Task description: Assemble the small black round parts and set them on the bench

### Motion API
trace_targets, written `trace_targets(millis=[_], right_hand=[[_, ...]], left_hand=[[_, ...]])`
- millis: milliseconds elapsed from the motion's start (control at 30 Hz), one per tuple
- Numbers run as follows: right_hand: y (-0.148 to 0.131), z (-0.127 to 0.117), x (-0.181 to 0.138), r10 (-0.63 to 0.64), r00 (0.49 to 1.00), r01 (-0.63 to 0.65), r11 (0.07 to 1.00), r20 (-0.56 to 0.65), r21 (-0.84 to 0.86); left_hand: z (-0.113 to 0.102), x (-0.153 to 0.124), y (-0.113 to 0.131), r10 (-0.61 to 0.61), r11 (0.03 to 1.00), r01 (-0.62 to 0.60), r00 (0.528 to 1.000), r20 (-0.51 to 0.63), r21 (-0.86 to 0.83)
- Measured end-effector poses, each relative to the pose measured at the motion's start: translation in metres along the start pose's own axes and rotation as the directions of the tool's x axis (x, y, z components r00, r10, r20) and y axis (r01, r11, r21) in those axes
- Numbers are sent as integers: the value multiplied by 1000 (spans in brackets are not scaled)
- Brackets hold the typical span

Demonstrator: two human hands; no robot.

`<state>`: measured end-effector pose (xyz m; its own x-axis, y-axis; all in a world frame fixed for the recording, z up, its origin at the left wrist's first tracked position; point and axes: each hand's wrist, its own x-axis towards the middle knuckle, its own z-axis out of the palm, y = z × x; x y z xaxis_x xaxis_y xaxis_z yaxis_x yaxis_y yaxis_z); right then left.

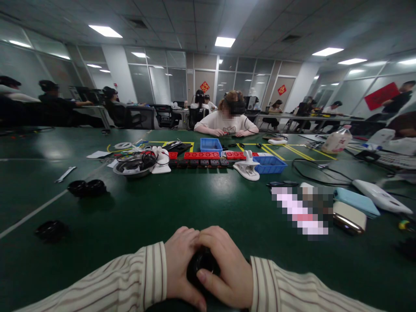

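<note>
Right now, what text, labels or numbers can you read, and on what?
No text is readable.
Far wall, red diamond signs: too small.
At right, red banner: blurred.
The bottle label: blurred.
The black part between left hand and right hand: no marking shows.

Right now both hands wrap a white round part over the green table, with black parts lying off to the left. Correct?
Not quite: the round part is black, not white; the head view shows it. The rest stands: the left hand and right hand both wrap it over the green table, with black parts lying off to the left.
</note>
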<state>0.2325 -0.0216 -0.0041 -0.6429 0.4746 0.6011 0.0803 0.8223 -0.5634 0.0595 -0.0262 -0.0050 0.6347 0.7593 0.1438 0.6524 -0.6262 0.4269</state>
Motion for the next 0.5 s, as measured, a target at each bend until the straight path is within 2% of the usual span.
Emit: trace_targets(millis=[133, 267, 400, 500], right_hand=[[-3, 1, 1, 38, 999, -38, 998, 2, -51], [-7, -1, 4, 28, 998, -21, 992, 55, -127], [-6, -2, 6, -112, 991, 119, 988, 73, -101], [-4, -1, 6, -264, 958, 272, 960, 112, -67]], left_hand=[[-2, 0, 7, -28, 1000, 28, 999, 33, 0], [-1, 0, 5, 14, 999, -17, 998, 68, 40], [5, 3, -1, 33, 999, -35, 996, 82, 14], [11, 4, -7, 52, 998, -50, 996, 70, -29]])
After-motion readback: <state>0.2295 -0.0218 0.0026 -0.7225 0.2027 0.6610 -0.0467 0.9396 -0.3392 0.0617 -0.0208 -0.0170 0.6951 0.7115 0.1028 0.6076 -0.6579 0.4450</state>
